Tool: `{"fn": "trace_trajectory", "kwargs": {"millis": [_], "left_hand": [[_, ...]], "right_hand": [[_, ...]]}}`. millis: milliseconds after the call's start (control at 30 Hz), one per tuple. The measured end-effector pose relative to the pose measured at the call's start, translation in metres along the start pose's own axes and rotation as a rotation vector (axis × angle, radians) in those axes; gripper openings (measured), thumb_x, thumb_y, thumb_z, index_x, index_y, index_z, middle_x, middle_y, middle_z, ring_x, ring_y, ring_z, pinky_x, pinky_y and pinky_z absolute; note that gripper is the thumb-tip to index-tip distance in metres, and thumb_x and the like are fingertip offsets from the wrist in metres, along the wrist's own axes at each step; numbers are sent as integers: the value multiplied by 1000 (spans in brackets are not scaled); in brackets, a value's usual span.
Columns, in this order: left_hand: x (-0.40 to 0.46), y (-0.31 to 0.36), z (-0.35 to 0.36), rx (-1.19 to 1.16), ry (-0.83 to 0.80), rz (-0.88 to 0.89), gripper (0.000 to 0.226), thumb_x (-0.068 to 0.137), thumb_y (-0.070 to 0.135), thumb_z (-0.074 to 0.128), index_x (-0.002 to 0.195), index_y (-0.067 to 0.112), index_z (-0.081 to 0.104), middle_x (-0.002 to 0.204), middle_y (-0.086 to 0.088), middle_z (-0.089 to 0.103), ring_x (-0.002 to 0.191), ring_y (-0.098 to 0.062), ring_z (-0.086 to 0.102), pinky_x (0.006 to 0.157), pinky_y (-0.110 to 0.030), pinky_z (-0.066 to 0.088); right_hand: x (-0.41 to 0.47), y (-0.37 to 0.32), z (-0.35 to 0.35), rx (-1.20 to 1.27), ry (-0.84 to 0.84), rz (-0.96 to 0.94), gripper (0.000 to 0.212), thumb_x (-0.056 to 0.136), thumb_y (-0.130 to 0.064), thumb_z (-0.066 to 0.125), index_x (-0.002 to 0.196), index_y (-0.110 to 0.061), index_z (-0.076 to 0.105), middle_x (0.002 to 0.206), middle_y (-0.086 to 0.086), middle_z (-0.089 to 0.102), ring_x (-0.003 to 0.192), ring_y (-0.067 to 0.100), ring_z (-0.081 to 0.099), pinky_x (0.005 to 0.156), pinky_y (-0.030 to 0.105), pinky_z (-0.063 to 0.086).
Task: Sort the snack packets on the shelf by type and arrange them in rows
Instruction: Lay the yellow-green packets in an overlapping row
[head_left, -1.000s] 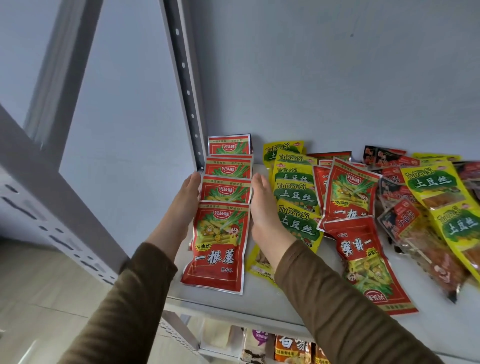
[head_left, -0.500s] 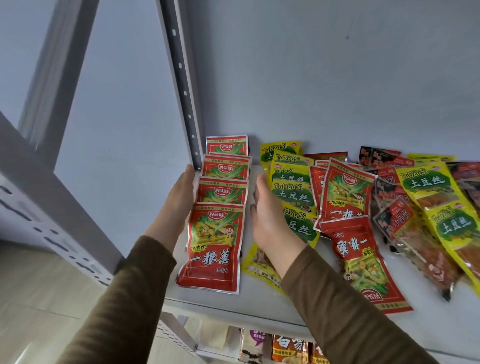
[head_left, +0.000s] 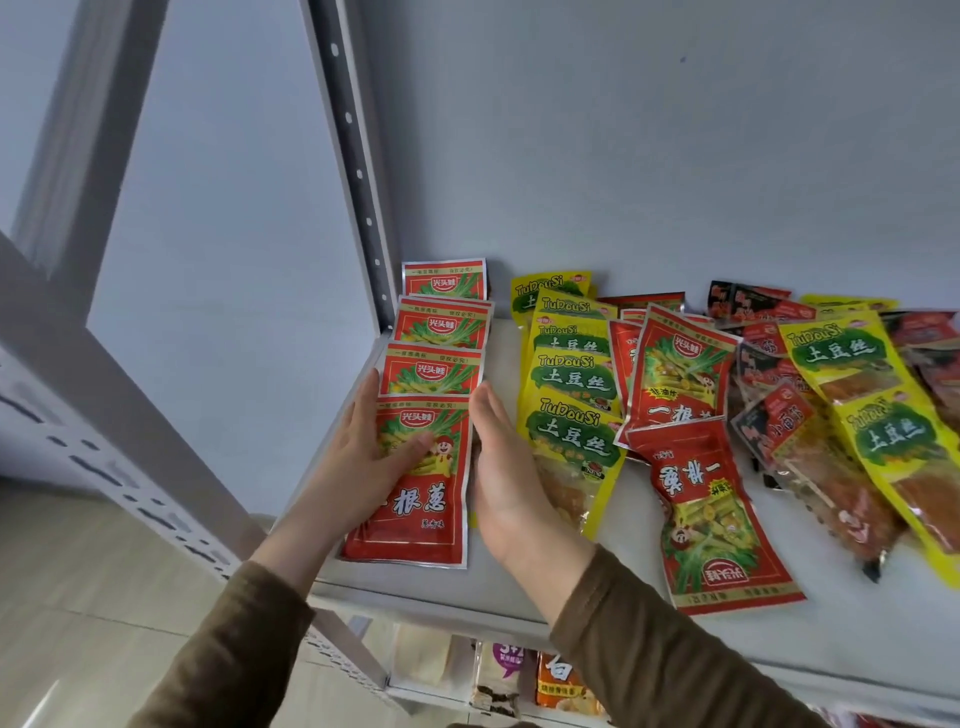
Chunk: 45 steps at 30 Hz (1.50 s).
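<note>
1. The front red packet (head_left: 415, 478) of the left-hand row is being squared up; it lies flat at the shelf's front-left corner, at about 8 o'clock in the head view, overlapping the next one behind it.
2. The row of red packets (head_left: 439, 332) is seen running away toward 12 o'clock, four deep, shingled one over another, its far end close to the back wall.
3. The left hand (head_left: 363, 462) is laid along the packet's left edge, fingers straight, thumb pressed down on the printed face. Nothing is gripped; the hand is wide and flat.
4. The right hand (head_left: 504, 478) is set edge-on against the packet's right side, fingers straight and together, acting as a fence. It too is wide, holding nothing.
5. Just to 3 o'clock of that hand, a row of yellow packets (head_left: 569, 374) is stacked in the same shingled way, touching or nearly touching the hand's back.
6. Further toward 3 o'clock the sorting is judged unfinished: a loose red packet (head_left: 711, 519) lies upside down at the front, another red packet (head_left: 675, 374) leans on the pile, and dark packets (head_left: 763, 415) and a long yellow packet (head_left: 872, 415) are jumbled together.
7. The step in hand is judged to be alignment of the red row. Next, the upside-down red packet would probably be fetched, turned and added to that row, with care that the row on the shelf (head_left: 519, 592) is not knocked askew.
</note>
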<state>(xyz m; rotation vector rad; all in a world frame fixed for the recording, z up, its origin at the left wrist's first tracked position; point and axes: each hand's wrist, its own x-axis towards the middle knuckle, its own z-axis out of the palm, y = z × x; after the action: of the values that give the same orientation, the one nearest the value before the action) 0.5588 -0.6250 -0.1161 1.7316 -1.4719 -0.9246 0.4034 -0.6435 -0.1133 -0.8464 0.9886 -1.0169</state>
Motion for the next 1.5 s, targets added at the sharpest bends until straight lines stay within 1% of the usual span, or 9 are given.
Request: {"fn": "trace_trajectory", "kwargs": {"millis": [67,133,267,467,633,800,933,1133,1500], "left_hand": [[0,5,-1,18,28,-15,99,77,74,61,155,56,2,146,13,50,93,-9,74,79,-39,64],[0,18,2,38,73,24,92,81,75,58,154,56,6,147,15,49,96,-8,73,81,-40,63],[7,48,23,122,152,189,73,98,58,55,160,44,18,164,7,34,140,-20,49,113,-52,44],[28,93,71,309,-74,412,62,106,35,54,161,23,30,171,2,19,157,-15,14,123,-31,14],[51,92,104,458,-349,330,72,106,40,51,165,23,15,173,-6,-2,159,-24,-6,126,-43,4],[56,77,111,455,-316,244,78,104,44,53,165,26,9,172,-12,-11,157,-36,-16,126,-50,0],[53,70,112,357,-269,184,77,103,45,54,164,29,10,172,-11,-12,157,-40,-4,125,-51,9],[49,75,118,210,-199,178,75,104,35,57,165,22,14,173,-9,0,159,-30,8,126,-43,17],[52,73,122,-113,2,36,92,92,10,73,163,28,17,156,-1,44,140,-22,47,117,-39,39]], "right_hand": [[-1,-6,-10,-99,15,-65,57,104,-51,48,157,-37,33,117,-31,58,86,-24,63,65,6,52],[-5,-18,-21,-172,30,-101,55,105,-45,50,157,-35,35,128,-33,54,93,-31,53,68,-1,44],[-8,-40,-49,-299,128,-190,50,107,-33,50,156,-34,37,163,-15,33,146,4,32,110,25,30],[-6,-58,-84,-313,242,-154,47,109,-32,46,155,-31,41,160,-11,37,134,2,35,100,29,30],[-1,-66,-100,-358,324,-124,44,109,-26,44,153,-24,44,160,-6,39,146,14,36,99,27,29],[1,-70,-104,-323,406,-105,44,110,-27,42,154,-22,43,160,-4,41,141,14,41,111,32,38],[-2,-63,-100,-311,422,-96,44,110,-30,41,154,-22,42,158,-5,42,124,5,42,98,22,33],[5,-55,-97,-248,435,-78,50,110,-41,39,157,-24,36,161,-5,37,147,16,35,101,27,30],[36,-55,-113,-6,343,4,59,100,-64,42,152,-35,44,150,-1,53,135,26,53,117,55,36]]}}
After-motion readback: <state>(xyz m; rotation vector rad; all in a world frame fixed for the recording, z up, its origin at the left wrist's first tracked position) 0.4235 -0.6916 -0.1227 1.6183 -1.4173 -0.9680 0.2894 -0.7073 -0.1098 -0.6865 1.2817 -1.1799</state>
